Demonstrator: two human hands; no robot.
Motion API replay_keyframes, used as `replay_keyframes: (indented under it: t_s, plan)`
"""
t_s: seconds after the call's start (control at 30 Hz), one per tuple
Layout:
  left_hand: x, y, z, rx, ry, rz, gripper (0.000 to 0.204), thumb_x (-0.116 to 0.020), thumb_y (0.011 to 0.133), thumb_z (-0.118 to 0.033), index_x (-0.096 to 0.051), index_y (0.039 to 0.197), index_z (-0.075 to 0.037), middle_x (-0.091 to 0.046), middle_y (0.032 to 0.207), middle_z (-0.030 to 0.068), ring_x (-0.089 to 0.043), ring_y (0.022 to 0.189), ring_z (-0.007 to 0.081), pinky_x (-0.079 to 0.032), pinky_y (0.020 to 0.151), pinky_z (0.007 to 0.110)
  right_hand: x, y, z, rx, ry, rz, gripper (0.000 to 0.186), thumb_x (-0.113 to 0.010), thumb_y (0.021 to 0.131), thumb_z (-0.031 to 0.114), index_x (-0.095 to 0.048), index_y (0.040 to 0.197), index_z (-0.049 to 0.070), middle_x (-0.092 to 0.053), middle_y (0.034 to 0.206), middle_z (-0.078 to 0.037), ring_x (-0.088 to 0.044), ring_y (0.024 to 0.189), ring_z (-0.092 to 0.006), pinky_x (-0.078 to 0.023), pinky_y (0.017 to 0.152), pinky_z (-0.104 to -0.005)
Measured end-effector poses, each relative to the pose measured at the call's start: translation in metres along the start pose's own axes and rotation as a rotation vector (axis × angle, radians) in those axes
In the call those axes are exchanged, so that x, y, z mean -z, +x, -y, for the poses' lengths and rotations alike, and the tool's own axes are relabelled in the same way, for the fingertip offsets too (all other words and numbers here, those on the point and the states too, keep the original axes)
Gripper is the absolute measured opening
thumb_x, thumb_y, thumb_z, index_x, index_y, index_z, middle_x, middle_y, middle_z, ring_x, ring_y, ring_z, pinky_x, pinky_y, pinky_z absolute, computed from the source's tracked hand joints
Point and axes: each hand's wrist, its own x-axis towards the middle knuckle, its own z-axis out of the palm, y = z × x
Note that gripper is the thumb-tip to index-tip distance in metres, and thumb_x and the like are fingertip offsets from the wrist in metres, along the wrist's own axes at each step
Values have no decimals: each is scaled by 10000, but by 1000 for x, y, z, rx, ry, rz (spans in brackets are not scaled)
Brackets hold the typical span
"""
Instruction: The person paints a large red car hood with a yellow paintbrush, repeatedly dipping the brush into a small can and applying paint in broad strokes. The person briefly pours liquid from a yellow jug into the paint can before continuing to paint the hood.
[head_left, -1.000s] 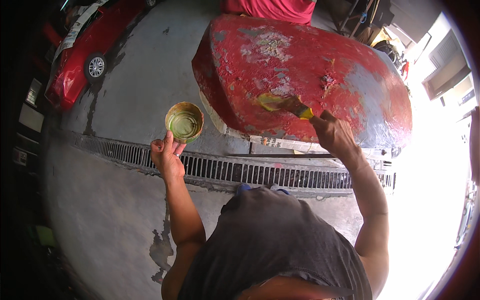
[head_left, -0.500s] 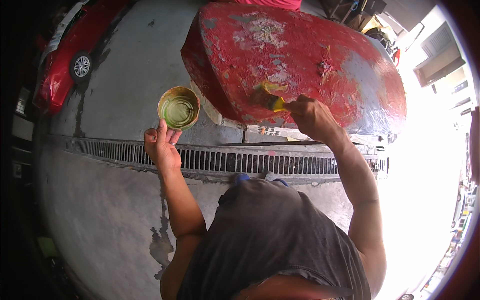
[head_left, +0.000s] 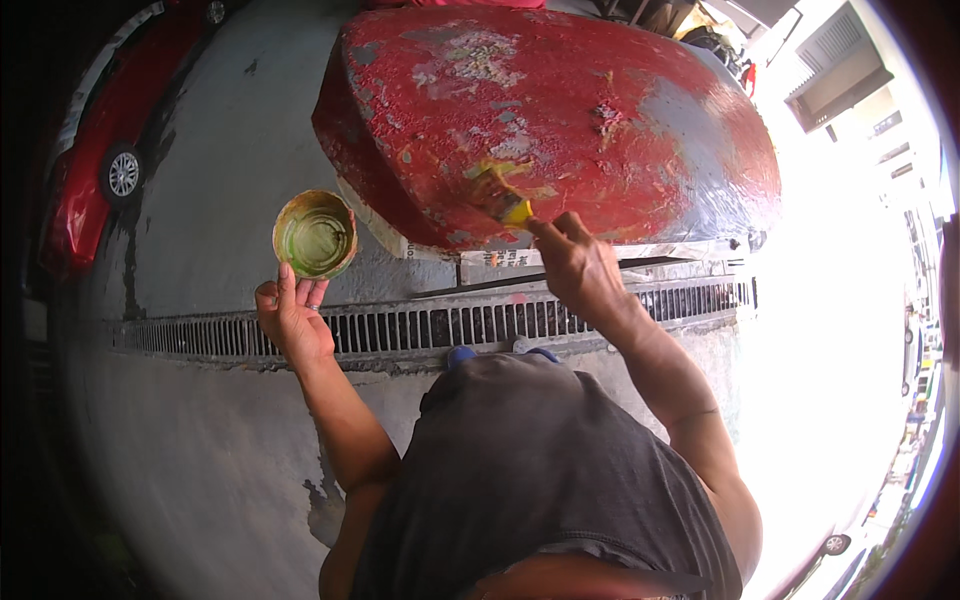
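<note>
My left hand (head_left: 297, 322) holds a small round bowl (head_left: 315, 236) by its near rim, thumb at the edge and fingers beneath. A shallow pale-green liquid lies in it, and its rim is stained brownish. In my right hand (head_left: 580, 262) is a paintbrush (head_left: 515, 212) with a yellow handle, gripped in closed fingers. Its bristles rest on the red car panel (head_left: 560, 150), near the panel's front left part. The panel's paint is blistered and wrinkled, with grey bare patches and a yellowish wet smear around the bristles.
Newspaper (head_left: 500, 257) sticks out under the panel's near edge. A metal drain grate (head_left: 400, 327) crosses the floor before my feet. A red car (head_left: 90, 190) stands at the far left. Beyond the panel, at the top, is something bright pink-red (head_left: 480, 3).
The brush has been drawn slightly left and nearer over the panel, my right hand moving with it. The whole view has shifted, so the panel and bowl appear further left.
</note>
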Motion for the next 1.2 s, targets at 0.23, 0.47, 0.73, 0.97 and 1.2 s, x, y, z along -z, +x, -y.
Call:
replay_keyframes:
  t_s: [0.23, 0.47, 0.73, 0.97, 1.2]
  plan:
    - [-1, 6, -5, 4, 43, 1, 317, -776, 936, -273, -507, 955, -106, -663, 997, 98, -682, 893, 228, -587, 812, 408, 27, -21, -44, -319, -135, -52, 324, -569, 929, 47, -667, 1235, 77, -617, 962, -194, -668, 779, -388, -534, 624, -484]
    - [-13, 0, -4, -1, 10, 67, 302, -768, 942, -255, -501, 948, -113, -662, 998, 97, -683, 891, 223, -593, 815, 402, 19, -4, -12, -266, -39, -50, 292, -596, 928, 58, -661, 1212, 64, -606, 958, -201, -656, 784, -411, -535, 654, -495]
    - [-9, 1, -11, -25, 43, 73, 300, -750, 954, -287, -506, 954, -113, -659, 1032, 95, -686, 938, 243, -589, 841, 418, 7, 14, -18, -296, -78, 16, 331, -542, 936, 45, -666, 1235, 109, -616, 1010, -204, -678, 841, -435, -554, 703, -525]
    - [5, 4, -4, -1, 64, 61, 305, -751, 950, -314, -529, 980, -107, -655, 1080, 118, -675, 982, 272, -566, 875, 437, 47, 10, -68, -605, -212, -46, 372, -525, 930, 54, -615, 1282, 134, -623, 1061, -249, -685, 877, -446, -565, 731, -544]
    - [-27, 11, 3, 19, 46, 232, 279, -712, 979, -310, -560, 998, -77, -657, 1115, 143, -668, 1018, 274, -567, 886, 417, -31, 13, 14, -233, 35, 42, 431, -558, 866, -20, -587, 1286, 71, -559, 1055, -233, -667, 752, -405, -555, 625, -502]
